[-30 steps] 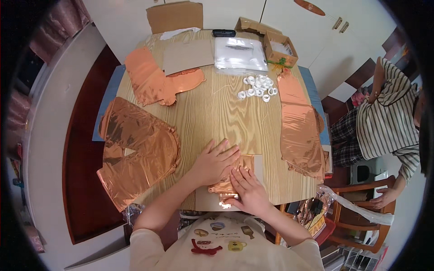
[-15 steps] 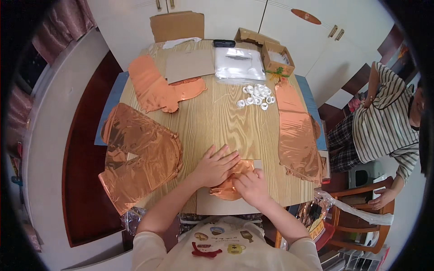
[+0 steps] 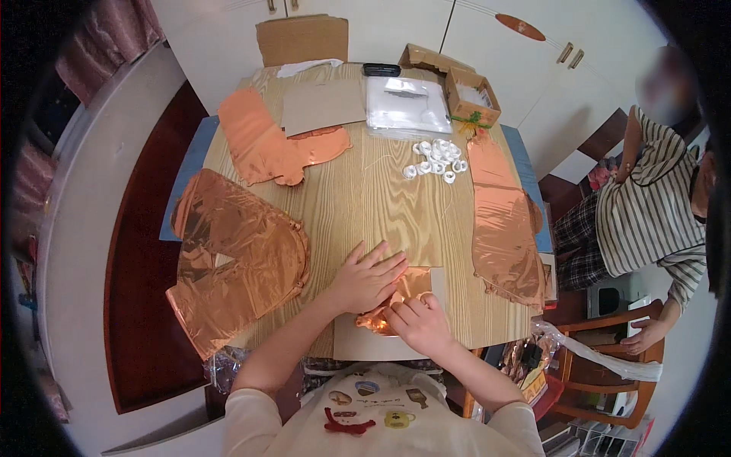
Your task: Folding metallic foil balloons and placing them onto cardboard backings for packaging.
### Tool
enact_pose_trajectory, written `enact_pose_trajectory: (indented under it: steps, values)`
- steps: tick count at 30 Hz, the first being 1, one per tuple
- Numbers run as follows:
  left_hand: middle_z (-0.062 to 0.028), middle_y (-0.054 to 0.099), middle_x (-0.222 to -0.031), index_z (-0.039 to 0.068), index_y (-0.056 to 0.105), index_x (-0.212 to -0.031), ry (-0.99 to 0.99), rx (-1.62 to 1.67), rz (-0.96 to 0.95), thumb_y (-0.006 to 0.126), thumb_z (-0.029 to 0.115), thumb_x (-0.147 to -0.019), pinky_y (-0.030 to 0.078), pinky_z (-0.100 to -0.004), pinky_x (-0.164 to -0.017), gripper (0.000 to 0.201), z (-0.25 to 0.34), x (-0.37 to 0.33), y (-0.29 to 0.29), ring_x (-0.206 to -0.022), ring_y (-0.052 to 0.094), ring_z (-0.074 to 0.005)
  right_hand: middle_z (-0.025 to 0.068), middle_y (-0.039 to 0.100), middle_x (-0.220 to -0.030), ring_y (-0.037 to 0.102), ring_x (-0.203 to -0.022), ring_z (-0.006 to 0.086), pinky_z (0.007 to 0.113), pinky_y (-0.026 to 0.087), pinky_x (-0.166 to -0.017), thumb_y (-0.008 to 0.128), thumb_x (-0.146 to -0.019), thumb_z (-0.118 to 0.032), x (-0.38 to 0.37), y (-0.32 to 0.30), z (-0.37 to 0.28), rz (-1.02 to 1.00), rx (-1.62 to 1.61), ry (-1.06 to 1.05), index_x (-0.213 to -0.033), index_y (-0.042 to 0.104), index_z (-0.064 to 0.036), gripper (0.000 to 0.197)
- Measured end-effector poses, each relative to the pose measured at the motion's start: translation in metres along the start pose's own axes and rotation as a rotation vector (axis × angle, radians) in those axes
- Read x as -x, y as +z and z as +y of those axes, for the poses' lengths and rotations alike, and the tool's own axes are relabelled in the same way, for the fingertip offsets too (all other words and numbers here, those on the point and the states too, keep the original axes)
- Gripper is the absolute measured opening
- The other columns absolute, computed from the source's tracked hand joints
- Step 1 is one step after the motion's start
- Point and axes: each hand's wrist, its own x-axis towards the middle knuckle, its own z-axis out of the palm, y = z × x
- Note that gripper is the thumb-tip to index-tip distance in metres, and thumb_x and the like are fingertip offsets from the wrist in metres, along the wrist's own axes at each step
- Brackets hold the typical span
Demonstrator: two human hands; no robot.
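Observation:
A folded copper-coloured foil balloon lies on a grey-brown card sheet at the near edge of the table. My left hand rests flat on its left side, fingers stretched out and a little apart. On the right, my right hand is closed, its curled fingers gripping the foil from above; the fingertips are partly hidden. A large flat foil balloon spreads to the left of my forearm. Another one lies along the table's right side.
More copper foil balloons lie at the far left beside a card sheet. White ribbon rolls, clear plastic bags and an open cardboard box sit farther back. A person in a striped shirt stands right, by a wooden chair.
My right hand has shifted slightly left and nearer over the foil, its fingers still curled. My left hand stays flat in place. The whole view has tilted a little.

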Motion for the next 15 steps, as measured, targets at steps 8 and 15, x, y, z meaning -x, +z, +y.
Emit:
enact_pose_trajectory:
  steps: [8,15]
  values:
    - [0.0024,0.045,-0.15,0.016,0.051,-0.142,-0.015,0.064,-0.027,0.049,0.045,-0.096,0.022,-0.0573,-0.114,0.054,0.0,0.0,-0.002,-0.142,0.034,-0.0293,0.0025,0.064,-0.102,0.058,-0.09,0.0183,0.035,0.047,-0.079,0.066,-0.076,-0.022,0.011,0.0,-0.006,-0.068,-0.059,0.021,-0.101,0.066,-0.008,0.029]
    - [-0.0006,0.045,-0.15,0.018,0.049,-0.143,-0.012,0.053,-0.021,0.054,0.046,-0.093,0.022,-0.058,-0.114,0.058,0.004,0.0,-0.008,-0.141,0.035,-0.0318,0.009,0.063,-0.114,0.058,-0.107,0.0279,0.037,0.049,-0.094,0.072,-0.079,-0.046,0.026,-0.024,-0.027,-0.133,-0.267,0.153,-0.117,0.065,-0.0018,0.059]
